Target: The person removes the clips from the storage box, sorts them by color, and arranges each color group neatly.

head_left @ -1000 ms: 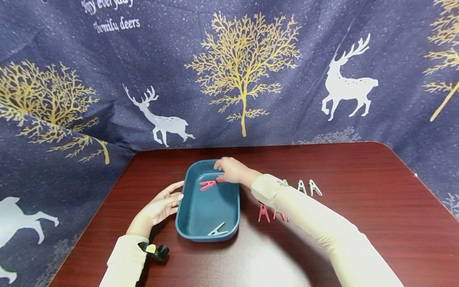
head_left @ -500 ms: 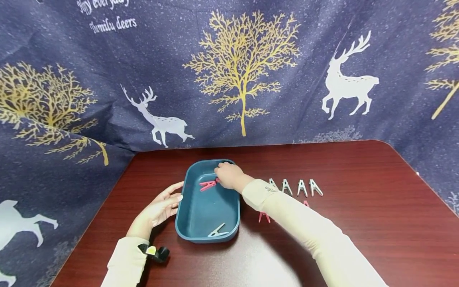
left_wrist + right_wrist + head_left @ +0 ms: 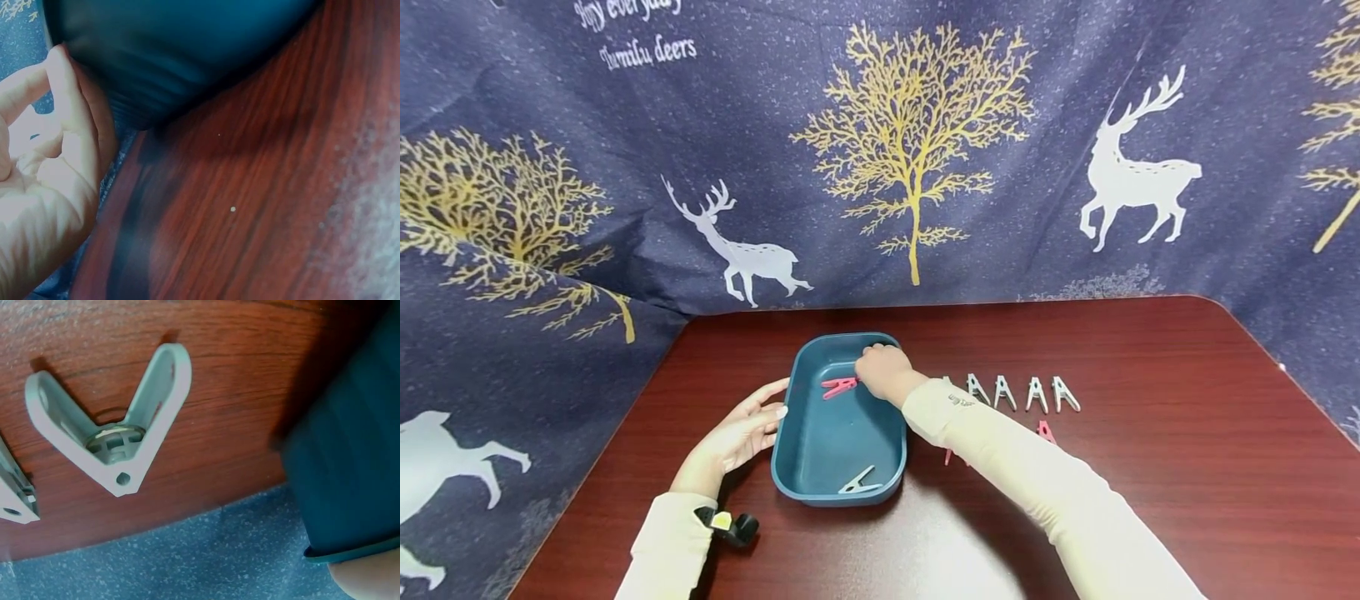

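Observation:
My left hand (image 3: 748,429) rests against the left side of a blue plastic bin (image 3: 850,433). In the left wrist view its fairly straight fingers (image 3: 69,94) touch the outer wall. My right hand (image 3: 886,372) reaches over the right rim into the far right of the bin, knuckles up; its fingertips are hidden. Right beside it a pink clothespin (image 3: 846,383) lies on the bin's floor, partly covered. A white clothespin (image 3: 853,486) lies at the near end of the bin. Part of the right hand shows at the rim in the right wrist view.
Right of the bin, several white clothespins (image 3: 1037,393) stand in a row on the dark red table (image 3: 1165,467); one white clothespin (image 3: 94,464) is close in the right wrist view. Pink clothespins (image 3: 1045,430) lie nearer, partly behind the right sleeve (image 3: 1000,454). A patterned cloth (image 3: 992,258) hangs behind.
My right hand has lowered and shifted slightly right in the bin, covering pink seen beneath it earlier. The sleeve has swung left, showing more white clothespins. The left hand keeps its place.

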A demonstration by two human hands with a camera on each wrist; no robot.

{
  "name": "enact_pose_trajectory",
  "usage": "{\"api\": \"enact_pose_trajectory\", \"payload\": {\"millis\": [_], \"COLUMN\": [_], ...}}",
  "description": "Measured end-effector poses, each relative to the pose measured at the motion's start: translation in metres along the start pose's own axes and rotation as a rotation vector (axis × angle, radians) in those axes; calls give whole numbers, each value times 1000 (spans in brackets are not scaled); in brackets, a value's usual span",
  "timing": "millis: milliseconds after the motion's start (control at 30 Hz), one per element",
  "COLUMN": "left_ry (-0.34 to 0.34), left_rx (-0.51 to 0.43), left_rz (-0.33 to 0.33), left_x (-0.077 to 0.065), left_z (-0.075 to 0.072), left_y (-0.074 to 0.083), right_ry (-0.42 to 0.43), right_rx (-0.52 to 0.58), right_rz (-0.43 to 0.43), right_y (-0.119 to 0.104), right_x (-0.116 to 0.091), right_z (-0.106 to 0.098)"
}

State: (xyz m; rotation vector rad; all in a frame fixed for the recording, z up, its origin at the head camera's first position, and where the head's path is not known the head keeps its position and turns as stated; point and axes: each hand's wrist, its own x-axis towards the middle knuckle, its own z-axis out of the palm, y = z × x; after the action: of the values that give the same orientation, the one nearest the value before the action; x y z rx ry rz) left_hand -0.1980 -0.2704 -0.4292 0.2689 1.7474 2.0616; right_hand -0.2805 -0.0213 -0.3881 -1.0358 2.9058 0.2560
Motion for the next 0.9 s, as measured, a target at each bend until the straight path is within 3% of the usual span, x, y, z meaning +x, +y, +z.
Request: {"api": "enact_pose_trajectory", "payload": {"millis": [200,467,900], "left_ry": [1,11,-18], "left_rx": [-17,13,8], "left_rz": [-12,-11,16], "left_x": [-2,1,0], "left_z": [6,2,3], "left_y": [5,1,3], "right_ry": [11,3,71], "right_rx": [18,-12,113], "right_rz": [-4,13,59], "right_y": [1,1,-1], "right_x": [-1,0,-4], "right_z": [-1,0,-3]}}
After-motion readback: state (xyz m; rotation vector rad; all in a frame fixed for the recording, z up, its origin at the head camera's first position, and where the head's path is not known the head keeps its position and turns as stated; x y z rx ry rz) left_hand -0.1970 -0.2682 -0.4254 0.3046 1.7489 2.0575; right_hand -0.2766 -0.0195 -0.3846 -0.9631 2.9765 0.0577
